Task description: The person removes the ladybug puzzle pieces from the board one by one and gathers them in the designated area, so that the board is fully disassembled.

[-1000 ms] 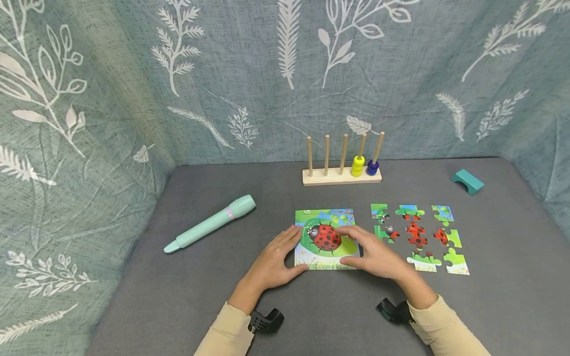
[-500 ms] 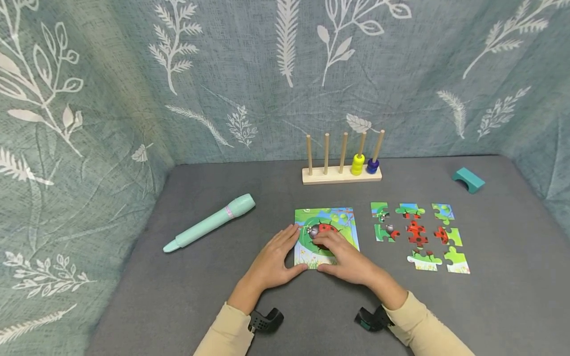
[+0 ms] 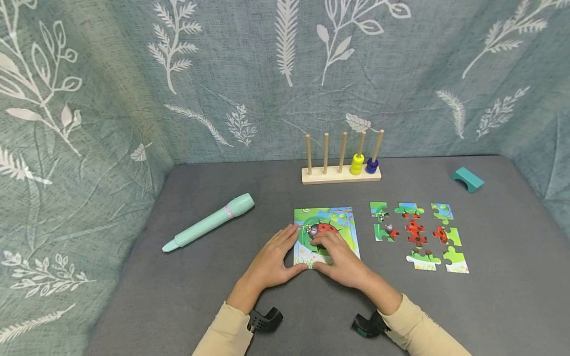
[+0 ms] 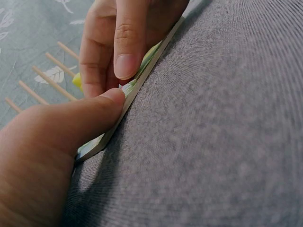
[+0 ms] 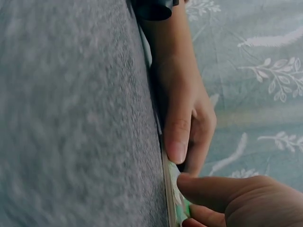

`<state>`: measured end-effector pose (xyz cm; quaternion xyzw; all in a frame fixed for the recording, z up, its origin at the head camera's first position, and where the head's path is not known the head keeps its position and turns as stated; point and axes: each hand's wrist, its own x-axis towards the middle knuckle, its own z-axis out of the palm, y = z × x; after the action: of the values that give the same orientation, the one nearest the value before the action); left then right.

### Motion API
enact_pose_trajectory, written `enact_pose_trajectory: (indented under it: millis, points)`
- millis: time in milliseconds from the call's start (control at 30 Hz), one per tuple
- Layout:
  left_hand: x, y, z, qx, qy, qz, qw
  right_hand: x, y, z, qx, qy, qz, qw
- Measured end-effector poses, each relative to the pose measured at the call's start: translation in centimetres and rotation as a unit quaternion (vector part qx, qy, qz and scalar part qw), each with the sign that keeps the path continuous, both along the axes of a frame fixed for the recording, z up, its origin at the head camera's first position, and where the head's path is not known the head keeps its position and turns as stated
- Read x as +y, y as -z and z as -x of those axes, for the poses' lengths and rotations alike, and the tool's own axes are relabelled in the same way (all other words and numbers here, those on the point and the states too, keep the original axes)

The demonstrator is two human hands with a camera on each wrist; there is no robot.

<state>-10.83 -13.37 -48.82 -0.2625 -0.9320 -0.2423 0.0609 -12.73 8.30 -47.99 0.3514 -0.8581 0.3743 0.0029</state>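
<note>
A square puzzle board point(image 3: 346, 217) with a ladybird picture lies in front of me. My left hand point(image 3: 272, 262) rests at its left side, fingers reaching along the left edge and thumb on the near edge, as the left wrist view also shows. Over the board's lower left part, my right hand point(image 3: 345, 262) has its fingers bent downward, thumb near the left thumb. Whether a puzzle piece is between its fingertips is hidden in all views. Several loose puzzle pieces point(image 3: 416, 233) lie in rows right of the board, with a gap at the near left of the group.
Behind the board stands a wooden peg stand point(image 3: 321, 176) with yellow rings point(image 3: 356, 164) and blue rings point(image 3: 372, 166). A mint-green pen-shaped object point(image 3: 207, 225) lies at the left. At the far right is a teal arch block point(image 3: 467, 179). A patterned cloth point(image 3: 249, 74) backs the grey table.
My right hand has moved left across the board, from its right side to the lower left part beside my left hand. The left hand and the loose pieces have stayed put.
</note>
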Motion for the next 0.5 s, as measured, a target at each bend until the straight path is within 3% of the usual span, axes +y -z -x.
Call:
enact_pose_trajectory:
  millis: [367,500]
  points:
    - [-0.05,-0.01,-0.06,-0.005,-0.002,0.003,1.0,-0.1,-0.21,-0.26,-0.021,0.005,0.006,1.0]
    - [-0.04,-0.03,-0.05,-0.007,-0.002,0.003,1.0,-0.07,-0.1,-0.25,-0.007,0.004,0.016,1.0]
